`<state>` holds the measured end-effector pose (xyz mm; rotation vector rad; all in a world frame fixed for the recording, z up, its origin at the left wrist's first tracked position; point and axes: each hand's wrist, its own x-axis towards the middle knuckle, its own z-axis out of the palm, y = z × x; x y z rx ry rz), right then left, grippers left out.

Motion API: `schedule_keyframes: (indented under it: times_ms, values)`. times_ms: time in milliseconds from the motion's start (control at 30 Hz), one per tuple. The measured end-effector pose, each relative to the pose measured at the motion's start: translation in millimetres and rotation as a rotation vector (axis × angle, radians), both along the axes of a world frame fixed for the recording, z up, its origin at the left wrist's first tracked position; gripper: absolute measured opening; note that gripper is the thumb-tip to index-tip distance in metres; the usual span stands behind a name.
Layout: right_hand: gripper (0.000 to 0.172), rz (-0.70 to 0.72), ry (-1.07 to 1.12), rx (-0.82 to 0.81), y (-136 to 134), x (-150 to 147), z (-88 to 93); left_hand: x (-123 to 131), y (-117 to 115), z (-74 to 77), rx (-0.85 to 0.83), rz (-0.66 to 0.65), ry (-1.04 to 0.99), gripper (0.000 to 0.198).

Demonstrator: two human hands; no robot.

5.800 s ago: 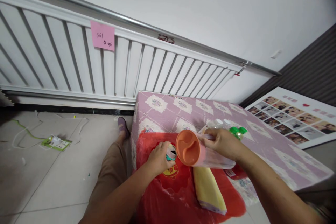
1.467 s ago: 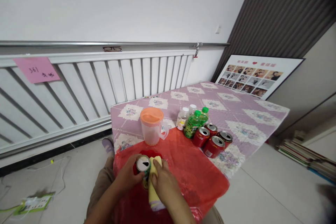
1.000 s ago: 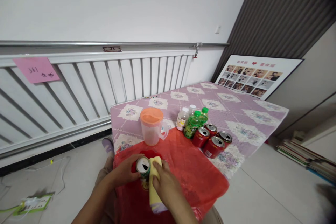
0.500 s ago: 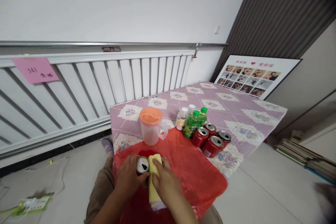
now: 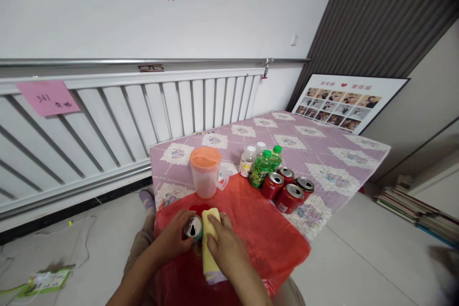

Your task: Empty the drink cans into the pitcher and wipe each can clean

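My left hand (image 5: pixel 176 235) is wrapped around the side of an opened drink can (image 5: pixel 193 227), which stands upright over the red plastic sheet (image 5: pixel 258 229). In my right hand (image 5: pixel 224 241) is a folded yellow cloth (image 5: pixel 211 253), gripped with the thumb on top and its long side close against the can. Whether cloth and can touch is hard to tell. Just beyond my hands stands a clear plastic pitcher (image 5: pixel 205 181) with an orange lid.
Several opened red cans (image 5: pixel 289 198) and bottles with green caps (image 5: pixel 260 169) or white caps (image 5: pixel 247 161) stand right of the pitcher. A patterned tablecloth (image 5: pixel 304 146) covers the table. Behind it are a radiator (image 5: pixel 186 105) and a photo board (image 5: pixel 344 100).
The can has turned in my left hand, so its opening faces another way. My right hand keeps its hold on the cloth beside it, almost unmoved.
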<state>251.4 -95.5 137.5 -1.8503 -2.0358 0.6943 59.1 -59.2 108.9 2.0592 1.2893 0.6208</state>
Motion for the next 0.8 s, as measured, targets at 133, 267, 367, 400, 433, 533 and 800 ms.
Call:
schedule_keyframes:
  times_ms: [133,267,367,400,433,533,800]
  values:
    - [0.052,0.029,-0.039,-0.047,-1.4,-2.0,-6.3,-6.2,4.5,-0.5,-0.049,-0.053,0.015,0.07]
    - [0.052,0.048,-0.076,-0.073,-1.7,-1.7,-8.8,-9.9,7.3,-3.4,-0.051,-0.096,0.057,0.074]
    - [0.053,0.03,-0.068,-0.043,-0.3,-0.1,-4.7,-5.4,3.4,-3.6,-0.026,-0.017,0.104,0.079]
    - [0.053,0.019,-0.065,-0.029,0.3,0.3,-2.6,-2.4,1.0,-3.2,-0.013,0.028,0.123,0.081]
    - [0.054,0.008,-0.062,-0.016,0.9,0.5,-0.3,1.0,-1.9,-2.8,0.004,0.077,0.145,0.081]
    - [0.054,0.011,-0.058,0.003,2.0,-0.2,4.6,11.6,-10.7,-2.7,0.063,0.219,0.225,0.07]
    - [0.053,0.076,-0.121,-0.07,-2.6,-0.3,-3.1,14.9,-14.5,-5.6,0.12,0.222,0.2,0.053]
